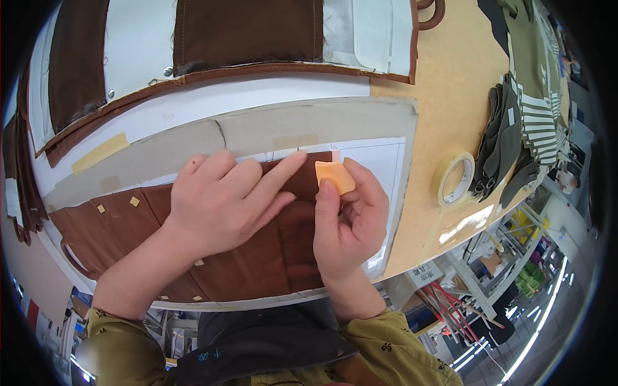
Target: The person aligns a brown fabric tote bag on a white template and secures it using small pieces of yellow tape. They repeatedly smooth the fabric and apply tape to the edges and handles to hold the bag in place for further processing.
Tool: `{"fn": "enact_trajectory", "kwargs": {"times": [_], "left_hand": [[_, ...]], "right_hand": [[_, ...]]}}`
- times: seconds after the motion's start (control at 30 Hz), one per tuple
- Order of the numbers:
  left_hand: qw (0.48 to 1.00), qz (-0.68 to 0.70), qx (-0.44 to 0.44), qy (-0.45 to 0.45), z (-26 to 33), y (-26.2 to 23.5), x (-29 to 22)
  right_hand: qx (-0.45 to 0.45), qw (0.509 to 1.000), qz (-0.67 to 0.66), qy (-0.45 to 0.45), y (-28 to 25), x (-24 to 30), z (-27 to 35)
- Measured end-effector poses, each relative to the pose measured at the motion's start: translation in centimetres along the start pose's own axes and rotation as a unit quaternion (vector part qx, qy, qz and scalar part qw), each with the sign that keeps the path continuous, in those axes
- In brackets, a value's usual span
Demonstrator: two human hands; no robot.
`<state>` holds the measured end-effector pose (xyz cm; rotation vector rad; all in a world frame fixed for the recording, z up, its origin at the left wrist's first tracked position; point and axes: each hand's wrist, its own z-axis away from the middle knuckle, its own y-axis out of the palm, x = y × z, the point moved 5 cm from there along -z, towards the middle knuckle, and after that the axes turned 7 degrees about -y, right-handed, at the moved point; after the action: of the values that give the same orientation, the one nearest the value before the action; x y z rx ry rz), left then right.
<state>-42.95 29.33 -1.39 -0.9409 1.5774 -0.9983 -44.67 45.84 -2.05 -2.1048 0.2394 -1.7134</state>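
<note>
A brown fabric or leather panel (238,273) lies on a grey board (174,145) in front of me. My left hand (222,199) is over the panel's upper edge, palm down. Its index finger is stretched along that edge and the thumb stands apart; nothing shows in it. My right hand (351,222) pinches a small flat orange piece (335,175) between thumb and fingers, at the panel's upper right corner. Just above it a small pale tab (335,156) shows at the edge. Small cream squares (134,202) dot the panel.
A larger brown and white piece (251,35) with metal snaps lies across the far side. To the right, a tape roll (456,177) sits on the tan tabletop (412,238), beside dark pieces (502,138) and striped strips (537,128). A shelf rack (502,264) stands beyond the table edge.
</note>
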Motion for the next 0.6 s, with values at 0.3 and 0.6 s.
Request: {"fn": "enact_trajectory", "kwargs": {"times": [0.3,0.6], "left_hand": [[1.0,0.001,0.012,0.001,-0.2,-0.18,-0.16],[1.0,0.023,0.003,-0.011,0.08,-0.33,0.26]], "right_hand": [[0.004,1.0,-0.001,-0.001,-0.11,0.14,-0.08],[0.002,1.0,0.004,0.003,-0.09,-0.12,0.05]]}}
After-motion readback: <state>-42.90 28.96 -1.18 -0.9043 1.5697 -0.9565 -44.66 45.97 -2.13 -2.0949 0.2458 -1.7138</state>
